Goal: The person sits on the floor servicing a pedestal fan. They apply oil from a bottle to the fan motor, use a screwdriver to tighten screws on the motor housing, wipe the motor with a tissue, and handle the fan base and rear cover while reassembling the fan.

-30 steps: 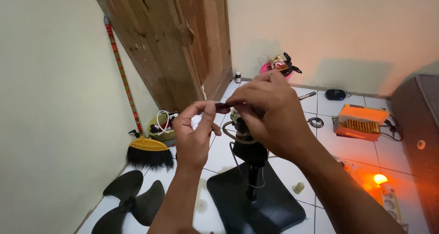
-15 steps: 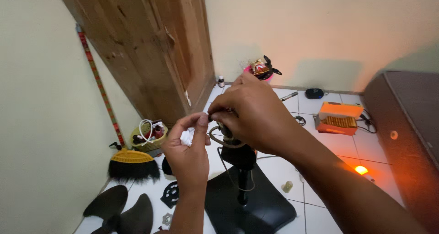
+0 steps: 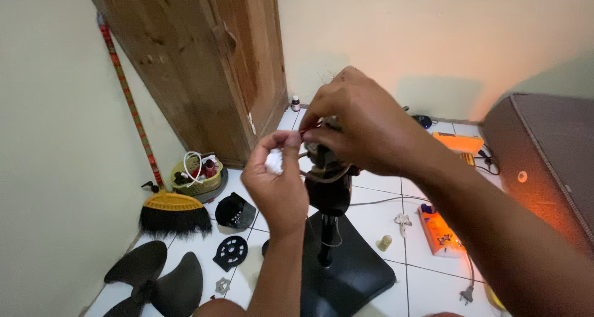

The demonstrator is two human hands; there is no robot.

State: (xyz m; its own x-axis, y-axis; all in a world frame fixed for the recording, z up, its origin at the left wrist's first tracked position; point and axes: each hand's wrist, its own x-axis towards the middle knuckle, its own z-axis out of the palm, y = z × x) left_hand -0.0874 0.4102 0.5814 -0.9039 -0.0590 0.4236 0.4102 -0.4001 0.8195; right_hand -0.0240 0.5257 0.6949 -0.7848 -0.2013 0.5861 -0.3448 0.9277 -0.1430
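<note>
Wood, bare and knotted: a tall cabinet door (image 3: 204,63) is standing against the cream wall, with a red-striped broom handle (image 3: 127,100) leaning beside it. Dark grey cabinet (image 3: 544,150) is occupying the right edge, catching orange light. White tiled floor (image 3: 377,215) is carrying the rest. Black square fan base (image 3: 356,277) is sitting flat just below the hands, its post holding the exposed fan motor (image 3: 328,184) upright at working height. Black fan blade (image 3: 154,283) is lying off the motor at lower left, near a yellow-capped broom head (image 3: 170,212), a small yellow basket of odds and ends (image 3: 197,173), a black motor cover (image 3: 235,210) and a round slotted disc (image 3: 230,252). Orange power strip (image 3: 438,230) is lying to the right of the base, with a plug and lead trailing nearby. Right hand (image 3: 362,128) is hovering directly over the motor, its fingers closed in a pinch on thin wires (image 3: 304,132), apparently to steady them. Left hand (image 3: 276,181) is raised beside it, fingertips pinching the same wires while curling round a small white object (image 3: 273,162), unidentifiable, so both hands are meeting at one point.
</note>
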